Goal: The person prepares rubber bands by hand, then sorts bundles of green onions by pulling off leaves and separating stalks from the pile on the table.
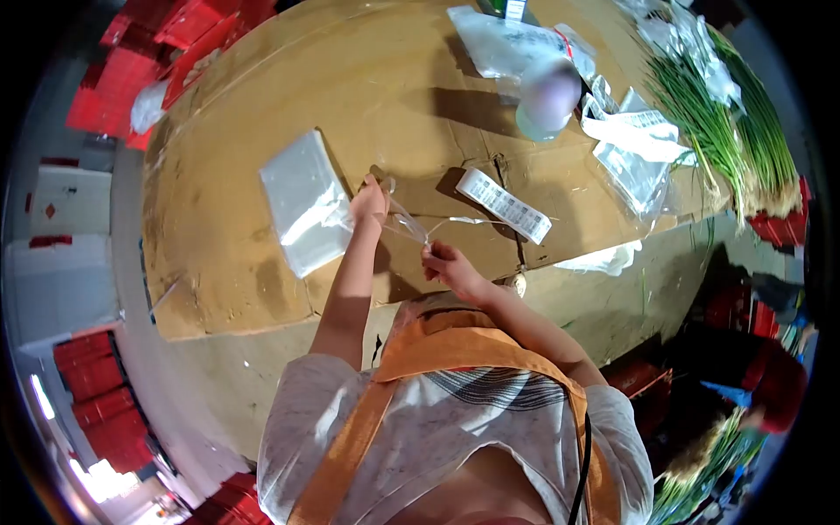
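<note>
Looks mid-job: left hand [369,203] and right hand [448,265] both pinching a thin clear plastic strip [408,227], stretched between them over the brown cardboard tabletop [394,105]. Not set down yet, so unfinished, I'd guess.

A brown, cardboard-covered worktop [223,166] spreads across twelve o'clock over a dull floor [210,394]. Stacked red crates [122,83] stand at ten o'clock, whitish boxes [66,276] at nine, further crates [101,394] and a white glare [107,479] towards eight.
</note>
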`<state>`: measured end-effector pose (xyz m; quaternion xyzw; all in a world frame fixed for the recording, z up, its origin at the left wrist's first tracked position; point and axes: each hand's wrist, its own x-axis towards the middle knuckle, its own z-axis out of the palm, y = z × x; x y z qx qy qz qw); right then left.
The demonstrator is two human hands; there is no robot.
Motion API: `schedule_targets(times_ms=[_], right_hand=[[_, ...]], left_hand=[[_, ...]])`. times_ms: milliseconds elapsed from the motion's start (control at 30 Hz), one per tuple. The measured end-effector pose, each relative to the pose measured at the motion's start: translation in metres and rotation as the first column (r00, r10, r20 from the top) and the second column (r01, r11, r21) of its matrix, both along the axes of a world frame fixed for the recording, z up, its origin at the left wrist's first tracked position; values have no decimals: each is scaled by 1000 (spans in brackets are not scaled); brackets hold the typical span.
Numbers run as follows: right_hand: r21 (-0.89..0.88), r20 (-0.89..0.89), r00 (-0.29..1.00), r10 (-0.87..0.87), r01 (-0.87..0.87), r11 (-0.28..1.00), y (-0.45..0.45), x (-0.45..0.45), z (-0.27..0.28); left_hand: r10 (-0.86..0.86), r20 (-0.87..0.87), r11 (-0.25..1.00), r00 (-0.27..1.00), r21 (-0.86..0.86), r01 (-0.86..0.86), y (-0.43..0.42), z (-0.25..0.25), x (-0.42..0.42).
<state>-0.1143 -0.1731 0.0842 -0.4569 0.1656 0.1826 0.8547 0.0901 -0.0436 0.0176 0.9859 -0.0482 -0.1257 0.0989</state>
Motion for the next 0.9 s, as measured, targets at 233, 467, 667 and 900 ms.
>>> schedule_targets(times_ms=[233,467,667,900], right_hand=[[-100,-53,978,-201,195,976,45,-12,-27],[-72,22,872,-490,490,869,22,-22,-7],[165,-65,733,-678,678,717,21,-68,-27],[626,44,450,-892,683,376,-23,-126,9]], left_hand=[[33,-219,980,975,-186,-75,37,-26,7],[-365,-158,628,917,-769,118,-20,-12,15],[-445,-519,261,730,-855,-448,-106,98,-129],[-710,-387,140,588,-896,-421,-164,152,-244]])
